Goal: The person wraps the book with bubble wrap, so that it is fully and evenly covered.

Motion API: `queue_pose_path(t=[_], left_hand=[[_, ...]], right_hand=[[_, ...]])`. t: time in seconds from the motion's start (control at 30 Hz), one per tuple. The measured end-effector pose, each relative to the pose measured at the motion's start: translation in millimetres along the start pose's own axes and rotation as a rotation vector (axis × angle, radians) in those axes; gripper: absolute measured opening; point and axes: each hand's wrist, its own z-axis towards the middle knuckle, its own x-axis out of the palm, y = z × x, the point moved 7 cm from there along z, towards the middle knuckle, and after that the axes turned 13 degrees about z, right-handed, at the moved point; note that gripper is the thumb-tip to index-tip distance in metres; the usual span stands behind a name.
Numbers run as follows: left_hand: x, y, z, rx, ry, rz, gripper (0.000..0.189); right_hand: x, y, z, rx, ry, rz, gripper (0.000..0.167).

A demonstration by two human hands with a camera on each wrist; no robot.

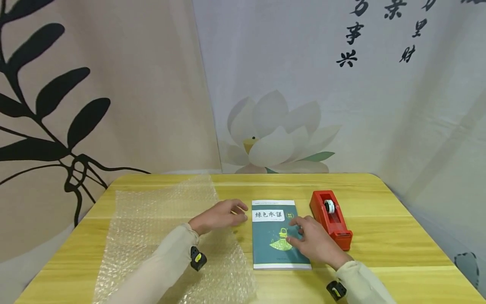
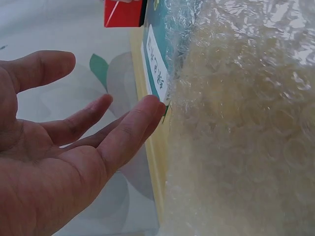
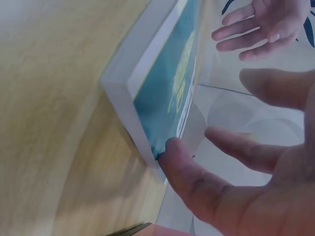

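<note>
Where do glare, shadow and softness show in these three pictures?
Head view: small glints on the bubble wrap; left wrist view: white glare towards the bubble wrap's upper right; right wrist view: soft-edged shadow on the table beside the book, wood grain blurred.

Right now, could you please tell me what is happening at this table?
A person's right hand is over the right side of a book, perhaps touching it. The left hand hovers over bubble wrap, near the book. The book lies unwrapped on the table, between the wrap and a red tape dispenser.
</note>
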Motion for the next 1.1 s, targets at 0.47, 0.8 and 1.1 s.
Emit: queue_pose_path(t=[0.47,0.8,1.1], left_hand=[[10.2,3.8,11.5,-0.02,0.049,-0.152,0.044],[20.1,-0.6,19.2,-0.052,0.066,-0.126,0.04],[22.7,-3.0,22.9,-0.072,0.065,-0.085,0.039]], right_hand=[[-3.4,-0.2,-1.9,-0.021,-0.037,-0.087,0.042],[-2.9,-7.6,-0.8,0.035,0.022,-0.14,0.047],[-0.3,-15.1,1.5,0.079,0.043,-0.107,0.046]])
